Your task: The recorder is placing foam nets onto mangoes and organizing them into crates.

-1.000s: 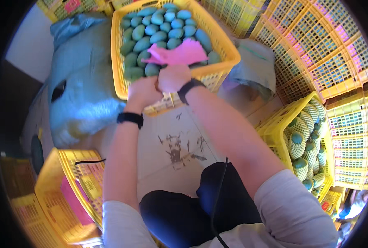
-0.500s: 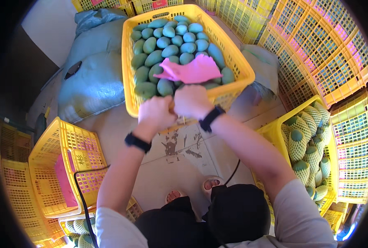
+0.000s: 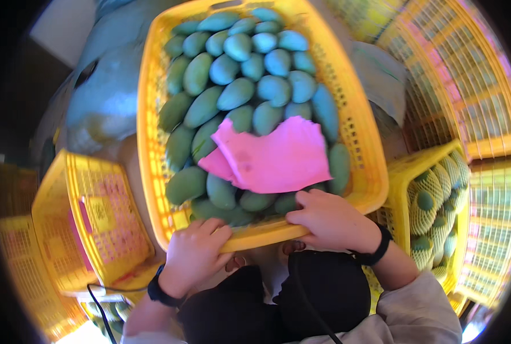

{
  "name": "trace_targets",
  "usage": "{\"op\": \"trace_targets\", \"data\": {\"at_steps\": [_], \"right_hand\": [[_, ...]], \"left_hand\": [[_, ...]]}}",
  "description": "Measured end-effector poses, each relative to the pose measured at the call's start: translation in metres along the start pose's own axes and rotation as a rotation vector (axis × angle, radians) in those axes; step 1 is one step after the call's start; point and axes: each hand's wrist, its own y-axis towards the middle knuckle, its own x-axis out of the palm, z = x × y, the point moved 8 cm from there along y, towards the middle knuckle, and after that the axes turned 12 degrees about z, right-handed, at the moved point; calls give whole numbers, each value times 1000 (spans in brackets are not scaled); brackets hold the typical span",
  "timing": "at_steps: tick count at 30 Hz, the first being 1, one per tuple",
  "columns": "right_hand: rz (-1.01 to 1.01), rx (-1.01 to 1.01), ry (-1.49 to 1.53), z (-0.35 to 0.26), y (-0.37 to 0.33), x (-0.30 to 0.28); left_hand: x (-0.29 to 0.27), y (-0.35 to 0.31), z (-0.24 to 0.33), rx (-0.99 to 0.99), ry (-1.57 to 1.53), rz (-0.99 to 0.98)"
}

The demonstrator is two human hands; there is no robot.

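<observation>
Yellow crate (image 3: pixel 261 236), perforated, directly before your knees (image 3: pixel 330 281); far rim partly cut off, underside hidden. A torn pink sheet (image 3: pixel 272 157) conceals some of the packed green fruits (image 3: pixel 236 94). Your left hand (image 3: pixel 195 252) and right hand (image 3: pixel 335 223) grip the near rim, their undersides unseen.

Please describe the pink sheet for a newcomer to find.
Find the large yellow crate held by the left hand and right hand. Inside, near them, the pink sheet lies on green fruit. Unlike the rounded fruit, it is pink and ragged.
</observation>
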Motion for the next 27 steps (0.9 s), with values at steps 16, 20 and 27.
{"op": "trace_targets", "data": {"at_steps": [16,20,27], "right_hand": [[-74,19,-131,-7,4,8],[86,-53,-289,-6,5,12],[269,256,-410,5,-16,13]], "left_hand": [[15,-13,2,41,2,-144],[20,-18,0,65,85,-1],[17,-25,-1,-13,235,220]]}}
